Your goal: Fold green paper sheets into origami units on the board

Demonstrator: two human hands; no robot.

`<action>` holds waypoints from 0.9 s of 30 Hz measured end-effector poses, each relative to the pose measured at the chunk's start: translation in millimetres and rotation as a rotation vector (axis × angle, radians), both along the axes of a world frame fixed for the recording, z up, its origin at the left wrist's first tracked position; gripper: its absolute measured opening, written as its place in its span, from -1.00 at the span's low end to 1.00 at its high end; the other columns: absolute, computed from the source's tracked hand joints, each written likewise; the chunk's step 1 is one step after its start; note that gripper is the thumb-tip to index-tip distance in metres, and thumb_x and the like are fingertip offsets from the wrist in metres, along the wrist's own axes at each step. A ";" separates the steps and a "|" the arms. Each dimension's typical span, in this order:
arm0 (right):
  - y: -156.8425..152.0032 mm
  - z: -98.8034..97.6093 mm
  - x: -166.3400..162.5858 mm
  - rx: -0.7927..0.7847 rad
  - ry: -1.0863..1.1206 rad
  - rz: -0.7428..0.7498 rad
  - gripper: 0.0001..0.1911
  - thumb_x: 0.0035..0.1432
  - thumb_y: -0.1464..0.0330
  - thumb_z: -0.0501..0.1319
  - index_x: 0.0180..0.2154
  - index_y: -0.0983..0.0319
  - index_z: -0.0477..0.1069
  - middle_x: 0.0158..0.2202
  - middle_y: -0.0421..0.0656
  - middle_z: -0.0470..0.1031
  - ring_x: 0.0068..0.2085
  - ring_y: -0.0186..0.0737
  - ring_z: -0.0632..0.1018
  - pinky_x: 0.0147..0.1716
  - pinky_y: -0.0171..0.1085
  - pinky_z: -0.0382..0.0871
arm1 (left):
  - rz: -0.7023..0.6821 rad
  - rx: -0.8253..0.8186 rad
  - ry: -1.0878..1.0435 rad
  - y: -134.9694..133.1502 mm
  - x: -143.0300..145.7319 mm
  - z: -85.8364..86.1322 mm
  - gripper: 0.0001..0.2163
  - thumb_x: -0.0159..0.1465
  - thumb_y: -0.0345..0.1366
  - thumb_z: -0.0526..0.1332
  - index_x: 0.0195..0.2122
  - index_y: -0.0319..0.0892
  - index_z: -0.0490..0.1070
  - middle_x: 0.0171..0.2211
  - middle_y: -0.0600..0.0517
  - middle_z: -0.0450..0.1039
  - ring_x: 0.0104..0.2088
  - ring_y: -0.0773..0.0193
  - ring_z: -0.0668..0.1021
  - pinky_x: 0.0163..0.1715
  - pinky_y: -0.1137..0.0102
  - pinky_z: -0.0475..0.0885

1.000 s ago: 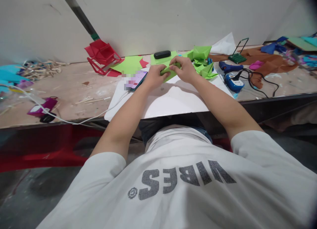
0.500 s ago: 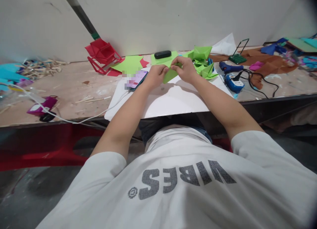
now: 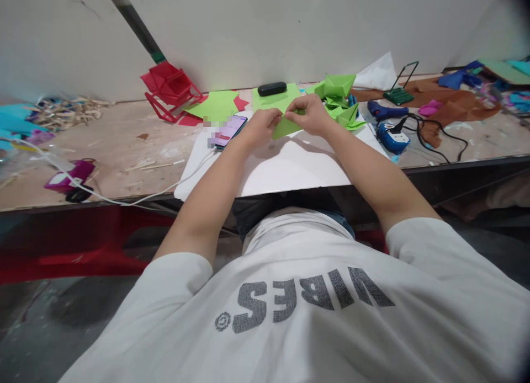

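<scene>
Between my two hands is a piece of green paper, held above a white board. My left hand pinches its left edge. My right hand has thumb and forefinger closed on the upper edge, close to the left fingertips. Part of the paper is hidden behind the fingers. Just right of my right hand lies a pile of folded green paper pieces. A phone with a lit screen rests by my left wrist.
Behind my hands, a black case sits on green sheets. A red folded-paper model stands back left. To the right are a blue glue gun, a blue-and-white power socket and brown paper. A white cable crosses the left.
My right fingers have drawn together and shifted slightly left along the green paper's upper edge. The left hand stays nearly in place.
</scene>
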State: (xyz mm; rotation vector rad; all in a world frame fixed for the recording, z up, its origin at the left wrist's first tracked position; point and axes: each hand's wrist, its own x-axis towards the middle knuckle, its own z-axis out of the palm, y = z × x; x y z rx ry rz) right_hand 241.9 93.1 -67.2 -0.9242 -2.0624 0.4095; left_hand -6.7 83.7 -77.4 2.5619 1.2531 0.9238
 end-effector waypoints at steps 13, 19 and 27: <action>4.8 5.1 6.2 -0.095 0.099 -0.002 -0.68 0.20 -0.01 0.60 -0.31 0.02 0.65 -0.19 0.02 0.80 0.02 0.31 0.76 0.30 0.43 0.67 | 0.123 0.072 -0.236 41.8 -31.7 -14.6 -0.66 0.48 0.07 0.41 -0.31 0.01 0.45 -0.39 -0.03 0.46 -0.12 -0.07 0.62 0.12 0.07 0.54; 0.1 3.4 4.8 -0.088 0.119 0.002 -0.68 0.18 0.01 0.62 -0.30 0.02 0.63 -0.23 0.00 0.78 0.07 0.35 0.75 0.33 0.46 0.63 | 0.060 0.147 -0.267 27.3 -15.1 -14.5 -0.76 0.48 -0.02 0.40 -0.25 -0.02 0.54 -0.30 -0.07 0.60 -0.15 0.00 0.60 0.09 0.09 0.55; 2.3 3.7 7.7 -0.057 0.095 0.003 -0.64 0.15 -0.05 0.61 -0.35 0.02 0.62 -0.19 0.06 0.80 0.01 0.39 0.77 0.36 0.51 0.62 | 0.141 0.124 -0.291 27.3 3.8 -17.8 -0.62 0.49 0.09 0.46 -0.30 -0.02 0.42 -0.28 -0.12 0.47 -0.02 -0.19 0.64 0.13 0.03 0.52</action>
